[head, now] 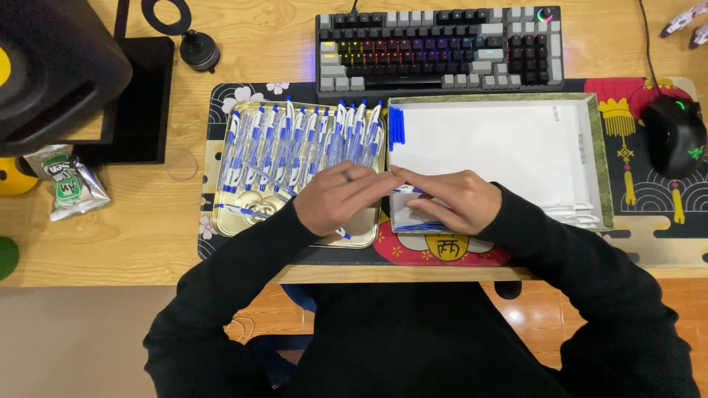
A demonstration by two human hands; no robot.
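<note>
My left hand (pixel 341 197) and my right hand (pixel 451 199) meet over the gap between a gold tray (pixel 369 234) and a white box (pixel 516 147). Both hold one clear pen with blue parts (pixel 407 190) between their fingertips. The gold tray holds several more such pens (pixel 295 144) laid side by side. Blue pen caps (pixel 396 127) lie along the box's left wall, and blue pen parts (pixel 420 226) lie under my right hand. White pieces (pixel 571 212) rest in the box's near right corner.
A backlit keyboard (pixel 439 48) lies behind the tray and box. A black mouse (pixel 675 136) sits at the right on the patterned desk mat (pixel 649 221). A snack packet (pixel 66 184) and a black monitor stand (pixel 140 103) are at the left.
</note>
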